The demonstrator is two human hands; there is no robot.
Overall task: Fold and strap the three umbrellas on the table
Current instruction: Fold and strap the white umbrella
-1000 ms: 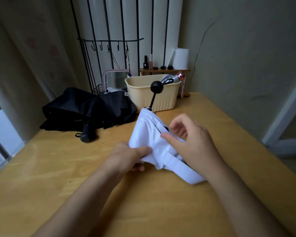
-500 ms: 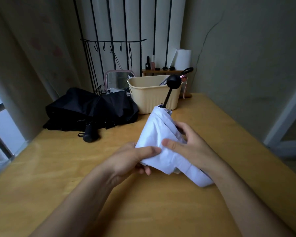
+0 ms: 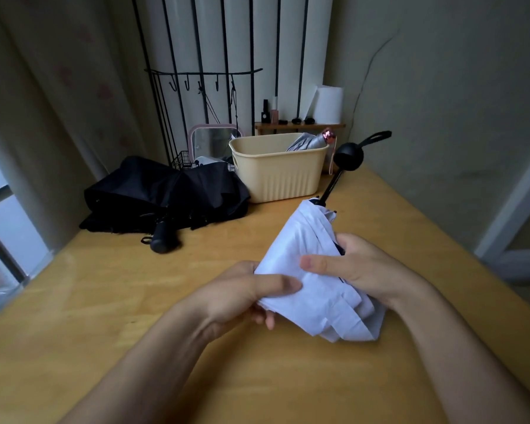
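1. The left grip [image 3: 236,295] pinches the white umbrella [image 3: 300,240]'s canopy, thumb on top. The right grip [image 3: 367,267] curls round its folds opposite, over the tabletop [image 3: 104,301].
2. Likely step: gathering the pleats. Next calls for winding them tight and finding the strap, which is not visible.
3. The black umbrella [image 3: 166,194] lies loose far left.
4. The beige basket [image 3: 282,179] holds a folded grey umbrella [image 3: 309,142].

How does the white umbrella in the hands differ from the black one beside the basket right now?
The white umbrella is gathered into a narrow bundle; the black umbrella sprawls loose and wide. The white umbrella is gripped by the left hand and right hand and tilts upward; the black umbrella lies flat and untouched on the table. Both look unstrapped.
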